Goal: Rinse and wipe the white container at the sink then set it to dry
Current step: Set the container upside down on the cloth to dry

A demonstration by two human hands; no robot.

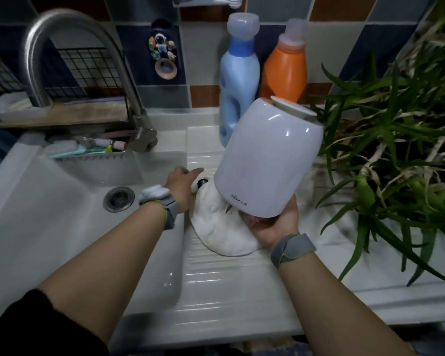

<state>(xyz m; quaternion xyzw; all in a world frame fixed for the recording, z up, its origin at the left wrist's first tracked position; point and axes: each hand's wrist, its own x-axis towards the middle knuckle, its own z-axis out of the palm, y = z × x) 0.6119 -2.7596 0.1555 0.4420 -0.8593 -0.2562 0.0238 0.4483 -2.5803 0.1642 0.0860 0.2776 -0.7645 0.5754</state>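
In the head view, we see the right hand (272,224) cupped under the lower end of the white container (267,158), tilting it up and away over the ribbed drainboard (216,273), likely so it drains and its side is free for wiping. The container rests on the right palm, beyond the wrist; the fingers curl under it and are mostly hidden. Our left hand (181,185) lies on the white cloth (221,227), fingers extended and close together, pressing rather than pinching it. The cloth lies just below and left of the container, seemingly touching its lower edge.
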